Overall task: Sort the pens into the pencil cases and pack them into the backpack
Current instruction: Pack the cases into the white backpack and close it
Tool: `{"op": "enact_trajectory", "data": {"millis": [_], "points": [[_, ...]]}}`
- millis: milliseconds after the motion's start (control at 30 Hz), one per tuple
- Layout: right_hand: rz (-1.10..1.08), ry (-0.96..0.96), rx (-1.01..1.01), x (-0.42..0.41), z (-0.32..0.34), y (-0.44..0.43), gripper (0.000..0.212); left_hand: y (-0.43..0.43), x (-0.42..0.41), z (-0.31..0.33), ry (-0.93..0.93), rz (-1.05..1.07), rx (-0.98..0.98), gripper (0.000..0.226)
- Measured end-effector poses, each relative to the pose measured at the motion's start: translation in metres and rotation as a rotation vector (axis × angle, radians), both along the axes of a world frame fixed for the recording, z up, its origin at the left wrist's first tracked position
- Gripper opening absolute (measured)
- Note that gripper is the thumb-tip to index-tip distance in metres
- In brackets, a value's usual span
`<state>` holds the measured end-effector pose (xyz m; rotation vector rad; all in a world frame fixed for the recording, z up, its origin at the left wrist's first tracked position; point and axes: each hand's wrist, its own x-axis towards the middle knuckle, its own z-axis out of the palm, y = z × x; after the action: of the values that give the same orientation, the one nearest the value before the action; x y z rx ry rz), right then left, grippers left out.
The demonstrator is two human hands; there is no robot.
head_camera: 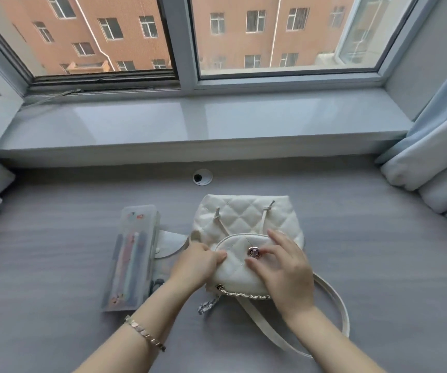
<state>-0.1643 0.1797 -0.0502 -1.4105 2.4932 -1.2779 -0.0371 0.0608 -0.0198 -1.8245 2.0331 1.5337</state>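
Note:
A small white quilted backpack [244,219] lies flat on the grey desk [351,251], its flap toward me with a silver turn clasp [254,251]. My left hand [195,261] grips the flap's left edge. My right hand [284,267] rests on the flap, its thumb and forefinger at the clasp. Left of the bag lies a translucent pencil case [132,257] with several pastel pens inside. A second clear pouch [167,244] with a snap flap lies between that case and the bag, partly under my left hand.
A white strap [341,308] loops out to the right of the bag, and a chain handle [244,295] lies at its near edge. A cable hole [202,177] sits in the desk behind. Curtains [432,168] hang at the right, a windowsill [190,125] beyond.

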Motion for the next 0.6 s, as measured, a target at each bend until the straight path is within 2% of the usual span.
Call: {"op": "enact_trajectory", "data": {"millis": [67,167,367,600], "points": [[-0.064,0.053,0.018,0.009,0.002,-0.005,0.017,0.0,0.001,-0.002,-0.005,-0.003,0.008,0.033],[-0.09,0.165,0.043,0.016,0.001,-0.008,0.022,-0.001,0.003,-0.001,-0.025,-0.035,0.021,0.033],[0.001,0.163,0.004,0.009,-0.011,-0.009,0.023,0.0,0.002,0.0,-0.087,-0.079,-0.012,0.037],[0.045,0.332,-0.04,0.014,-0.036,-0.003,0.019,0.017,0.003,-0.006,-0.21,-0.136,-0.109,0.028]]}}
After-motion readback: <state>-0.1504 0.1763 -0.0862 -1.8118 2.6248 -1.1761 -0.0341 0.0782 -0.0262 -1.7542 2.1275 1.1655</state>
